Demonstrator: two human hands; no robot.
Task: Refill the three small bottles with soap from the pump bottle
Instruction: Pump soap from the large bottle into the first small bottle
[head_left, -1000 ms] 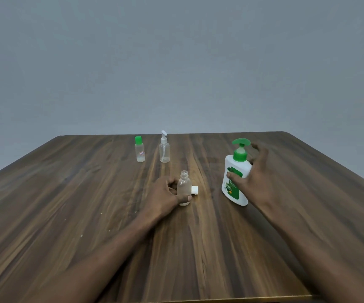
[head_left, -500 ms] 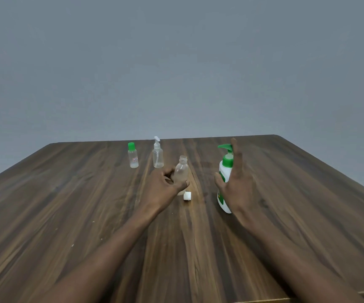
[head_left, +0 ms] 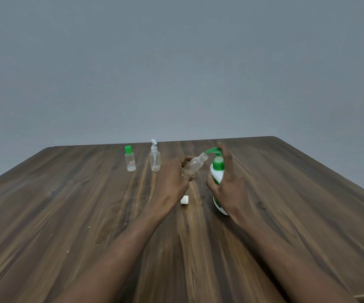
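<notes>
while the left hand (head_left: 172, 180) grips the uncapped small bottle (head_left: 195, 166) round its lower half, fingers curled about it, the clear bottle is held above the table (head_left: 67, 215) and tilted so that its open neck points up and to the right, just beside the green spout of the pump bottle (head_left: 217, 171). the right hand (head_left: 227, 189) is wrapped round the white body of the pump bottle, thumb on the near left side, and its forefinger reaches up and lies on top of the green pump head. the pump bottle leans a little to the left; whether its base touches the wood i cannot tell, since the hand covers much of it. a white cap (head_left: 184, 200) lies on the table below the left hand, between the two wrists and apart from both. farther back and to the left, two more bottles stand upright side by side, near each other but not touching: a green-capped small bottle (head_left: 130, 159) with a small label, and to its right a small spray bottle (head_left: 155, 159) with a white top. both look clear. behind the dark wooden table is a plain grey wall (head_left: 176, 62).
</notes>
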